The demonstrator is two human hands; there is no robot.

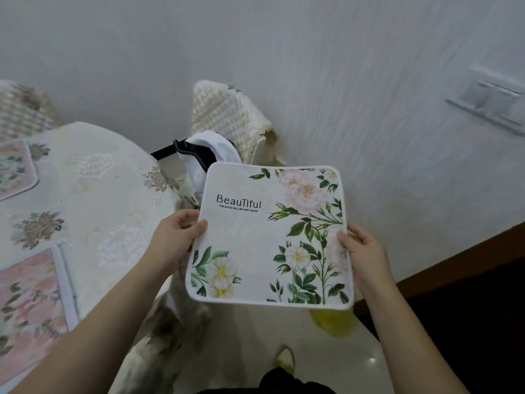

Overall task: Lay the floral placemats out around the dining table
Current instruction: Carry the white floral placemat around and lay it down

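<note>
I hold a white floral placemat [255,237] flat in the air, printed with green leaves, pale flowers and the word "Beautiful". My left hand [176,237] grips its left edge and my right hand [363,251] grips its right edge. It hangs to the right of the dining table [108,194], off the table, above the floor and a chair. Two pink floral placemats lie on the embroidered cream tablecloth: one [31,302] at the near left, another [14,169] at the far left edge of the view.
A chair with a quilted cream cover [227,118] stands against the white wall, with a white and black garment [210,155] draped on it. Another quilted chair back [22,109] shows at far left. A yellow object [332,322] lies on the floor under the mat. Dark wood furniture [468,280] stands on the right.
</note>
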